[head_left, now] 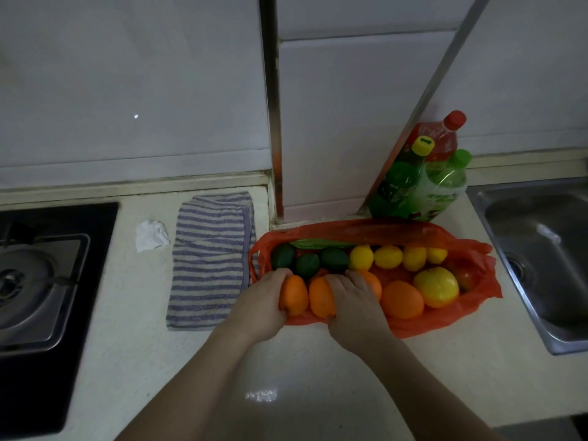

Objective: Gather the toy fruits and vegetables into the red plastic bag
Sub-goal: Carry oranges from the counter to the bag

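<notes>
The left hand (270,300) is curling its fingers around the leftmost smooth orange toy fruit (294,296), and the right hand (353,300) is clasping the second orange toy fruit (321,297) beside it, fingers over the top and thumb tucked under the near side. Both fruits are sitting at the near lip of the thin, crumpled red plastic bag (429,323), which is lying open on the pale kitchen counter (286,377), just right of the blue-and-white striped towel (210,259). Deeper inside, dark green oval toy fruits (307,265), small yellow toy lemons (388,256) and a large yellow toy pepper (437,286) are resting in rows. The risk, as I judge it, is that the bag is lying flat with a slack, low mouth: pushing the two fruits in could be nudging the round ones behind until they roll out over the far side, perhaps toward the stainless steel sink (541,249). Catching the flimsy film under the fingers could also be dragging the whole bag along.
</notes>
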Action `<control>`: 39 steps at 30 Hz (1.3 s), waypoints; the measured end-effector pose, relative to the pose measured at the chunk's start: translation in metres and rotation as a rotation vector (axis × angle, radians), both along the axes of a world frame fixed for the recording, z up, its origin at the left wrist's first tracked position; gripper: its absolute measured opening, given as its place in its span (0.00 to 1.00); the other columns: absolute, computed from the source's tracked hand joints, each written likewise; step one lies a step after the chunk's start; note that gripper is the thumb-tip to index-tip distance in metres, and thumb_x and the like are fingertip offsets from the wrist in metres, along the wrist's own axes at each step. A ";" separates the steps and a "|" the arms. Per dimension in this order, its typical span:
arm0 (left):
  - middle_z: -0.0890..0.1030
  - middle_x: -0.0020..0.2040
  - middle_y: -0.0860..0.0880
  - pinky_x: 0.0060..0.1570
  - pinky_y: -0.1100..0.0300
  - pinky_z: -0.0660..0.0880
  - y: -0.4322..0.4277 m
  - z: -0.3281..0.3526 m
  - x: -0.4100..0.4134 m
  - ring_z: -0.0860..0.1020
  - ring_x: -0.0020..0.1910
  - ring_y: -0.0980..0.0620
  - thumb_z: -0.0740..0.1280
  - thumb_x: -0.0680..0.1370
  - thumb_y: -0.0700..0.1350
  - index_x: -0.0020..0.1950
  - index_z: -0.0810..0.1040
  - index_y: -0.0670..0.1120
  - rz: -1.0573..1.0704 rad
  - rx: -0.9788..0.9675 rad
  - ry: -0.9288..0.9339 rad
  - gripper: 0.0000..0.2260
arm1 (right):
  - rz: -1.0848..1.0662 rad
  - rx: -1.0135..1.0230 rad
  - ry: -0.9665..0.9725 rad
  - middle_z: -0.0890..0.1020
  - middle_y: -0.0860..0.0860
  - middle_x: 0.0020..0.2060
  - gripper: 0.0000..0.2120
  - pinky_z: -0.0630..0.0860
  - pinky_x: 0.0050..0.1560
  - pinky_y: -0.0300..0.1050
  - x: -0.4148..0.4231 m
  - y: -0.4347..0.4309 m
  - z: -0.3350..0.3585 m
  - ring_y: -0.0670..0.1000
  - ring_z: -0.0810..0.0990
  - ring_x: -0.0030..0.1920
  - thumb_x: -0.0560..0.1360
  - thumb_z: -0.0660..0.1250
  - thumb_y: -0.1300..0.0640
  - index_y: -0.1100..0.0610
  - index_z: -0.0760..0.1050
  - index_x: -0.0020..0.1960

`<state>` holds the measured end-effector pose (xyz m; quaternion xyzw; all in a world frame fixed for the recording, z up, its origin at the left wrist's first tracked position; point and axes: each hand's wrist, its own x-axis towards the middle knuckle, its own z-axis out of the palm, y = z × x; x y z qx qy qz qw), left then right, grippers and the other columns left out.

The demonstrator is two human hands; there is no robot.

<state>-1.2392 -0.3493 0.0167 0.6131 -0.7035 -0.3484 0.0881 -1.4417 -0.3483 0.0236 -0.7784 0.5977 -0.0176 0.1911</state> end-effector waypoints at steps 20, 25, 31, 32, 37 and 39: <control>0.64 0.75 0.52 0.62 0.59 0.70 0.001 0.017 0.003 0.68 0.69 0.52 0.71 0.75 0.51 0.78 0.57 0.54 -0.013 -0.036 -0.026 0.35 | -0.051 -0.030 0.023 0.64 0.49 0.73 0.34 0.53 0.73 0.47 -0.005 0.010 0.020 0.52 0.58 0.73 0.73 0.66 0.50 0.52 0.57 0.76; 0.63 0.75 0.52 0.67 0.55 0.69 0.001 0.039 0.004 0.67 0.71 0.52 0.69 0.76 0.55 0.77 0.58 0.53 -0.022 -0.118 -0.051 0.33 | -0.109 -0.093 0.059 0.62 0.51 0.74 0.34 0.56 0.74 0.51 -0.009 0.022 0.046 0.54 0.58 0.74 0.74 0.64 0.46 0.53 0.57 0.76; 0.67 0.72 0.52 0.67 0.56 0.67 0.003 0.078 0.004 0.68 0.69 0.51 0.65 0.77 0.55 0.75 0.62 0.51 -0.054 -0.285 -0.098 0.28 | -0.137 -0.154 0.109 0.63 0.54 0.74 0.34 0.59 0.72 0.51 -0.020 0.033 0.083 0.56 0.59 0.73 0.73 0.65 0.45 0.56 0.60 0.75; 0.68 0.72 0.52 0.67 0.56 0.67 0.005 0.085 0.003 0.68 0.69 0.51 0.65 0.77 0.54 0.75 0.63 0.51 -0.057 -0.310 -0.100 0.27 | -0.131 -0.183 0.115 0.66 0.55 0.72 0.33 0.61 0.71 0.51 -0.022 0.035 0.090 0.57 0.62 0.72 0.73 0.65 0.46 0.57 0.62 0.73; 0.69 0.71 0.50 0.68 0.55 0.66 0.019 0.119 -0.003 0.68 0.69 0.50 0.64 0.78 0.53 0.74 0.66 0.49 -0.050 -0.422 -0.117 0.25 | -0.121 -0.301 0.092 0.71 0.56 0.68 0.29 0.62 0.70 0.50 -0.035 0.048 0.122 0.57 0.67 0.69 0.73 0.65 0.48 0.59 0.67 0.71; 0.70 0.71 0.49 0.69 0.56 0.65 0.027 0.132 -0.008 0.68 0.69 0.49 0.62 0.79 0.53 0.74 0.66 0.47 -0.034 -0.456 -0.140 0.24 | -0.123 -0.340 0.070 0.71 0.55 0.68 0.28 0.61 0.70 0.49 -0.043 0.055 0.134 0.56 0.66 0.69 0.74 0.64 0.48 0.59 0.67 0.71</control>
